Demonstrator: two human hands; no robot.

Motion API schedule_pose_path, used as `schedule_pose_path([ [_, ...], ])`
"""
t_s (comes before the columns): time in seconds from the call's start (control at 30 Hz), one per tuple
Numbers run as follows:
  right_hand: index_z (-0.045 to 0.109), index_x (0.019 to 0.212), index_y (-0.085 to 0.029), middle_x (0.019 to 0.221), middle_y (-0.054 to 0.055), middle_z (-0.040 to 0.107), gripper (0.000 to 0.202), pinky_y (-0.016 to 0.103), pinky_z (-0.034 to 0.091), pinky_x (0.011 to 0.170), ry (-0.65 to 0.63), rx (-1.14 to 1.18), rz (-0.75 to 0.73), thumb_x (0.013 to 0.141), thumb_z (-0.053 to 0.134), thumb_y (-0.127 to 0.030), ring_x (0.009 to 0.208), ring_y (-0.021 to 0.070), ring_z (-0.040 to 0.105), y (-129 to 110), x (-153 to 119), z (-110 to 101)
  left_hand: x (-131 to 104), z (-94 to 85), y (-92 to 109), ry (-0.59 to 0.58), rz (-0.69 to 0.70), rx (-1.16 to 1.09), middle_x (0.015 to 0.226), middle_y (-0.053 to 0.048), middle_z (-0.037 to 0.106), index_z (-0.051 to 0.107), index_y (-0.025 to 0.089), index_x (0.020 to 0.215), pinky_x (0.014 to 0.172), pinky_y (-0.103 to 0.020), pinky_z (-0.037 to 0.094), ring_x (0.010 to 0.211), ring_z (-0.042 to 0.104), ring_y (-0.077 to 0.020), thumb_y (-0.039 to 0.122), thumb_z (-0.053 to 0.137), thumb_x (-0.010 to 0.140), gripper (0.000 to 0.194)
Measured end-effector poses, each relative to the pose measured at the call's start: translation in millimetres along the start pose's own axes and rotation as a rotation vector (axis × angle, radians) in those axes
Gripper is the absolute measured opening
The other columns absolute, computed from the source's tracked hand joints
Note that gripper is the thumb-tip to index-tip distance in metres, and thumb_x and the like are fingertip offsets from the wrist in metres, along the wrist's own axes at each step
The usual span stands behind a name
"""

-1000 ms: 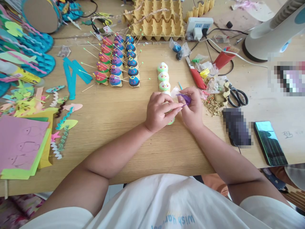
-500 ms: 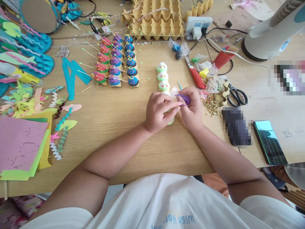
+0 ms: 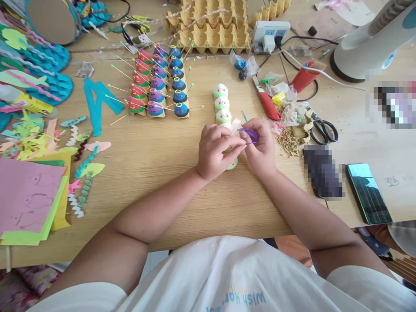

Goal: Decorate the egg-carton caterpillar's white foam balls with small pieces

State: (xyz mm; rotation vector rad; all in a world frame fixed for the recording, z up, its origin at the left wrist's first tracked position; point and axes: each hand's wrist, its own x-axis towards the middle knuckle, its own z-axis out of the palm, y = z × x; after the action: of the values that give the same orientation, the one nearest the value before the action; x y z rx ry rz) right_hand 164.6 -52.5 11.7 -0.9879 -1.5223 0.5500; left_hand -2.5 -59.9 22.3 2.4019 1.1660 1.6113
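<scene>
My right hand (image 3: 261,145) is closed around a small purple lump (image 3: 251,135), likely clay, with a clear wrapper beside it. My left hand (image 3: 216,151) pinches at a thin purple strand at the lump's edge, thumb and index finger pressed together. Beneath and behind the hands runs a row of white and green decorated mounds (image 3: 222,104); part of the row is hidden by my left hand. Further left stand three rows of painted egg-carton cups, red (image 3: 135,105), purple (image 3: 156,108) and blue (image 3: 181,110), with thin sticks poking out.
Scissors (image 3: 324,131), a red-handled cutter (image 3: 269,104), wrappers and shavings (image 3: 290,142) lie right of my hands. A phone (image 3: 368,193) is further right. Egg trays (image 3: 212,39) and a power strip (image 3: 271,32) sit at the back. Paper sheets (image 3: 32,195) and cutouts fill the left.
Both hands stay nearly in place. The fingers of my left hand have shifted slightly at the purple lump, and a thin purple strand now shows between the hands.
</scene>
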Motion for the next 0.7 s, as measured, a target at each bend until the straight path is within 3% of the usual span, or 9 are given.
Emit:
schedule_pose_path([
  [0.2,0.069,0.109,-0.030,0.105,0.003,0.068,0.021,0.042,0.054,0.098,0.000,0.035,0.053,0.101,0.068,-0.049,0.101,0.0206,0.064,-0.4,-0.1,-1.6,-0.3,-1.8,-0.4,0.011,0.045,-0.054,0.092,-0.003,0.066,0.081,0.031,0.109,0.091,-0.039,0.045,0.092,0.058,-0.0193,0.041,0.066,0.106,0.018],
  [0.37,0.068,0.110,-0.030,0.106,0.003,0.068,0.030,0.042,0.056,0.097,0.000,0.073,0.099,0.099,0.070,-0.058,0.102,0.0208,0.065,-2.5,0.4,-2.5,-0.3,-5.0,0.6,-0.039,-0.041,-0.007,0.092,-0.005,0.066,0.080,0.029,0.107,0.093,-0.042,0.046,0.093,0.060,-0.0210,0.049,0.056,0.109,0.031],
  [0.57,0.065,0.110,-0.029,0.107,0.001,0.066,0.036,0.035,0.058,0.085,-0.093,0.276,0.165,0.095,0.076,-0.060,0.086,0.0147,0.064,0.8,6.9,-4.0,0.5,-1.2,-2.3,0.145,-0.202,-0.077,0.102,-0.005,0.070,0.070,0.026,0.112,0.093,-0.038,0.050,0.101,0.065,-0.0200,0.046,0.054,0.111,0.026],
  [0.7,0.065,0.106,-0.028,0.103,-0.001,0.064,0.031,0.031,0.057,0.080,-0.116,0.378,0.163,0.095,0.078,-0.055,0.079,0.0114,0.060,5.7,12.5,-7.1,-2.8,4.9,-8.0,0.166,-0.313,-0.192,0.107,-0.005,0.070,0.066,0.026,0.116,0.085,-0.036,0.050,0.097,0.064,-0.0187,0.052,0.055,0.110,0.029],
])
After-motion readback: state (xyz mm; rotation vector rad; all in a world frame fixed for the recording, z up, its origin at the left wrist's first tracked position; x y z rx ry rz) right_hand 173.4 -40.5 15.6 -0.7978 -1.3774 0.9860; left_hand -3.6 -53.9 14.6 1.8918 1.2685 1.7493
